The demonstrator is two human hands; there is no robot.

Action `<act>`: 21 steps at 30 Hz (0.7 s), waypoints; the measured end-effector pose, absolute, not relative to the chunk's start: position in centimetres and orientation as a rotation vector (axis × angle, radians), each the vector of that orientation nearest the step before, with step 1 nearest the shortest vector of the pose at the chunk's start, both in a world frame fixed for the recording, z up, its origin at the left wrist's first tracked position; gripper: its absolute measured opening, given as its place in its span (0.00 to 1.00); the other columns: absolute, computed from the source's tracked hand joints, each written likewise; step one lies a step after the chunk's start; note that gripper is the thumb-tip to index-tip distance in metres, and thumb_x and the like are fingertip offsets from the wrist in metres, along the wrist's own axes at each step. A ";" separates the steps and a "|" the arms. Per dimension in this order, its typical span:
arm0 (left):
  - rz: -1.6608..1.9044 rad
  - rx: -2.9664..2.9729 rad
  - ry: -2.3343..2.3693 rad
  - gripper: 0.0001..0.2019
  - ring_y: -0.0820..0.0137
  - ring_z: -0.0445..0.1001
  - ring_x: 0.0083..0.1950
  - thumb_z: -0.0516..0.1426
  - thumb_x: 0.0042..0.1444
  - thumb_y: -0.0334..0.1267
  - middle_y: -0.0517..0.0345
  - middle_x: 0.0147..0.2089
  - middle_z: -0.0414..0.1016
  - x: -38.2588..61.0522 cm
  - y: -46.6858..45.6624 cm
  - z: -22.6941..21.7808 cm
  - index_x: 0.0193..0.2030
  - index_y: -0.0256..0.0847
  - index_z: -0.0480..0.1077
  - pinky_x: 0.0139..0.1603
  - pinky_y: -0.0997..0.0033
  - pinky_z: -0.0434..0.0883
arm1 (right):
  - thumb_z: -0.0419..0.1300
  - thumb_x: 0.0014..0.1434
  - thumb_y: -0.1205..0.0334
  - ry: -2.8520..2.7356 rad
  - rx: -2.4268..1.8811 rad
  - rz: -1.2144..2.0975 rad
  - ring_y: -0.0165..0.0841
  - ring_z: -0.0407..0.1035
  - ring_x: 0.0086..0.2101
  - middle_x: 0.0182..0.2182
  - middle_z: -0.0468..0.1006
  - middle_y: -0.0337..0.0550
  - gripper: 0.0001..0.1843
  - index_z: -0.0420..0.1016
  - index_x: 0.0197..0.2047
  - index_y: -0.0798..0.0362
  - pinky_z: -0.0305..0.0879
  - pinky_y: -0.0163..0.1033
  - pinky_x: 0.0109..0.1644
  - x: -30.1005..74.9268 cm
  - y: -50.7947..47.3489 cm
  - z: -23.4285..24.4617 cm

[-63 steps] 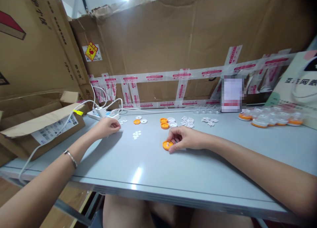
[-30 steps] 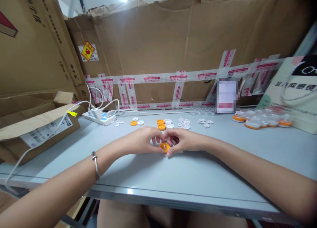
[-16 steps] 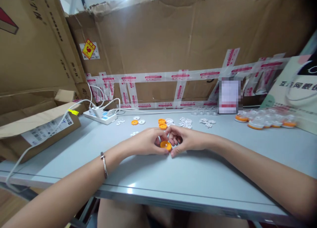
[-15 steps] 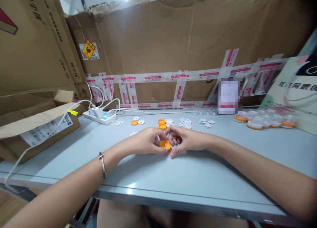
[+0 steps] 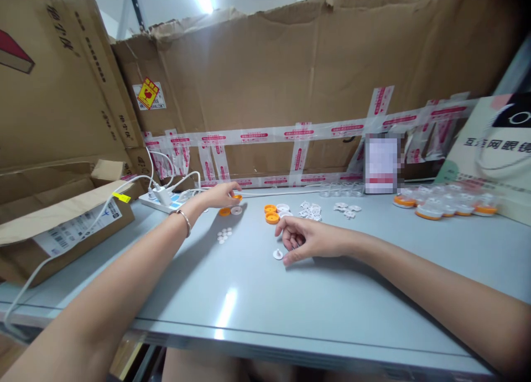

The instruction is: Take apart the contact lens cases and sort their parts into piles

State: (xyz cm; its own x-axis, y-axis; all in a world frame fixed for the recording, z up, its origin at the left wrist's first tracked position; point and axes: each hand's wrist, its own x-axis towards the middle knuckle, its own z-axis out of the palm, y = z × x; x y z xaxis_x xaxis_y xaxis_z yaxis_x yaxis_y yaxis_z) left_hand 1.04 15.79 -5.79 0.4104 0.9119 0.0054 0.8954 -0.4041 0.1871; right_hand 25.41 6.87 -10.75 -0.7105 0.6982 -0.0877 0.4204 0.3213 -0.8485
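Note:
My left hand (image 5: 224, 194) reaches to the back left of the table, its fingers closed on an orange plastic disc (image 5: 238, 197). Just below that disc are another orange disc (image 5: 224, 211) and a white one (image 5: 236, 210). My right hand (image 5: 299, 241) hovers near the middle with thumb and forefinger apart and the other fingers curled, holding nothing. Close to its thumb, a small white disc with an upright peg (image 5: 277, 254) rests on the table. Several small white round pieces (image 5: 224, 236) lie between the hands.
Orange discs (image 5: 272, 218) sit beside white rings (image 5: 283, 208), with white openwork pieces (image 5: 310, 211) and more white parts (image 5: 347, 209) to their right. Clear-topped pieces with orange bases (image 5: 429, 211) cluster farther right. A power strip (image 5: 164, 199) and an open carton (image 5: 70, 227) stand left.
My left hand has moved from the middle to the back left, taking the orange disc away. The white pegged disc is now exposed on the table. My right hand has stayed nearly in place.

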 end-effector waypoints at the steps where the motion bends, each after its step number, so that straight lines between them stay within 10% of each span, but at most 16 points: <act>1: 0.148 2.512 1.621 0.22 0.69 0.71 0.38 0.52 0.49 0.42 0.52 0.45 0.70 1.2 16.4 -6.3 0.52 0.39 0.61 0.36 0.75 0.66 | 0.66 0.40 0.51 -2.295 -1.006 1.345 0.25 0.59 0.28 0.27 0.64 0.33 0.29 0.58 0.41 0.52 0.55 0.33 0.31 25.4 6.9 -10.7; 21: 0.051 2.750 1.555 0.17 0.61 0.67 0.45 0.47 0.55 0.48 0.50 0.45 0.67 -0.1 16.5 -8.6 0.43 0.43 0.69 0.46 0.63 0.61 | 0.61 0.46 0.49 -2.080 -1.267 0.875 0.30 0.64 0.30 0.29 0.71 0.40 0.17 0.67 0.33 0.54 0.60 0.36 0.35 28.7 8.5 -8.2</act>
State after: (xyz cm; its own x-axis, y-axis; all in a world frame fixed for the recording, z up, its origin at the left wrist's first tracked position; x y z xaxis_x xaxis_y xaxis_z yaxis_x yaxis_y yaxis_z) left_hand -0.14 16.54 -8.64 0.5152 0.8563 0.0367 0.8569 -0.5156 0.0003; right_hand 28.69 8.46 -8.18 -0.4069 0.9060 0.1162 0.5505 0.3447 -0.7603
